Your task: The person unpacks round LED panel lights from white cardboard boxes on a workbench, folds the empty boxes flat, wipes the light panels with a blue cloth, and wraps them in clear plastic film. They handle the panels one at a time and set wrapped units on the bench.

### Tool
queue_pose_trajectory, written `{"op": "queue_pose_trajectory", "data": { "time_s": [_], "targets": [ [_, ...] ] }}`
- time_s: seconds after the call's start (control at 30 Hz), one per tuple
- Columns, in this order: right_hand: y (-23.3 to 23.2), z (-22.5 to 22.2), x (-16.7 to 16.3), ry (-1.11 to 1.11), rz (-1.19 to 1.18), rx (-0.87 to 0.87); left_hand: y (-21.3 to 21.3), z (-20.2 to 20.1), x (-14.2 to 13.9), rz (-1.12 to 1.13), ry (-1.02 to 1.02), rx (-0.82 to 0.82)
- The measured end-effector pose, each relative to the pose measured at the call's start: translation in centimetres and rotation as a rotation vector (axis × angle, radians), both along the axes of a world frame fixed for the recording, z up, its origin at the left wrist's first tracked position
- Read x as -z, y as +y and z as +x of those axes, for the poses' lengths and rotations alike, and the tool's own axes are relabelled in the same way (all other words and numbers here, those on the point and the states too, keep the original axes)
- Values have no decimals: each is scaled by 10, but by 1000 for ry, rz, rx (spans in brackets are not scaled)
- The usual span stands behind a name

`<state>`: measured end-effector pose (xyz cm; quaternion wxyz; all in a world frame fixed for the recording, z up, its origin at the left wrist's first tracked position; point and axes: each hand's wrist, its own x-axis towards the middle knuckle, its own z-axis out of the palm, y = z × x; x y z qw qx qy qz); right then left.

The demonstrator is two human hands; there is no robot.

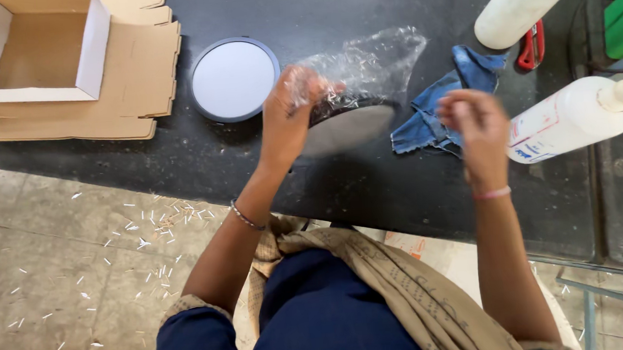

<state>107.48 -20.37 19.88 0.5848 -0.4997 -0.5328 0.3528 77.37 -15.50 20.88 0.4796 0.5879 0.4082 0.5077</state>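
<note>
Left hand (289, 111) is up over the dark table (370, 193), fingers curled tight around a bunch of clear, crinkly plastic bag (369, 63). Inside the bag sits a round disc (348, 126) with a dark rim and pale flat face, tilted on edge (the rim partly hidden behind the palm), the loose film ballooning away toward one o'clock. Right hand (474, 125) hovers at three o'clock of the disc, fingers drawn together in a narrow pinch; whether they grip a thin edge of film cannot be told. Just beside that hand, toward eleven o'clock, lies a crumpled blue cloth (430, 117), soft and frayed. A second disc (233, 79) lies flat at ten o'clock of the left hand, smooth white face, grey rim. Further out at nine to ten o'clock, an open cardboard box (34, 51) rests on flattened cardboard (132, 78). Two white plastic bottles (575, 119) lie at two and three o'clock, red clippers (532, 47) between them.
</note>
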Motion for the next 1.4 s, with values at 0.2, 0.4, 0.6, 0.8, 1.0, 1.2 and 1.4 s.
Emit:
{"op": "queue_pose_trajectory", "data": {
  "time_s": [0.2,0.4,0.6,0.8,1.0,1.2,1.4],
  "targets": [
    [24,-44,26,142,-435,-617,4,-8,11,-222,-395,283],
    [48,-53,4,-162,-378,-690,11,0,26,-232,-330,251],
    [65,-54,-27,-199,-623,-737,23,14,20,-335,-420,239],
    [62,-62,-52,-567,-494,-721,23,17,13,-57,-166,113],
    [47,-70,-63,-799,-247,-723,26,-7,-12,-7,195,150],
    [42,-74,-50,-804,-188,-687,23,-10,-33,-127,260,298],
    [38,-72,-39,-729,-246,-599,2,-5,-46,192,404,397]
  ]
}}
